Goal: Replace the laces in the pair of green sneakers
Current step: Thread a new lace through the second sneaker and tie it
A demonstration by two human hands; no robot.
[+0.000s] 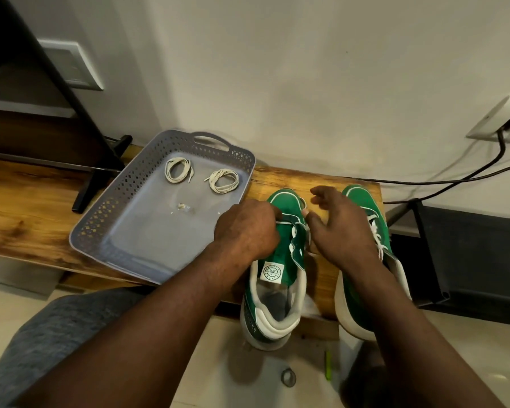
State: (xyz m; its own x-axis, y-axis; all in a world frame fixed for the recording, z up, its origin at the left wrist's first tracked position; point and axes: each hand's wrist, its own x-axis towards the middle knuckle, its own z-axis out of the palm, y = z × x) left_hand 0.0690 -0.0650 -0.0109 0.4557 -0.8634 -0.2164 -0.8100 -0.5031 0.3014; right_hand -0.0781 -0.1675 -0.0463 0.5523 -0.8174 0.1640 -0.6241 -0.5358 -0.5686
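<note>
While our left hand (248,228) curls on the flank of the left sneaker (277,269) on the desk (27,207), the right hand (345,231) hovers spread, holding nothing. We should steady the shoe, then fetch a coiled lace (223,181) from the tray (147,237), far left.

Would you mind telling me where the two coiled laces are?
In the head view, the two coiled laces lie side by side at the far end of the grey tray, on the wooden table left of the green sneakers.

Wooden bench (27,207) bearing a grey tray (100,219) at centre. Two green sneakers (289,278) (362,201) stand side by side to its right, heels overhanging the front edge.
</note>
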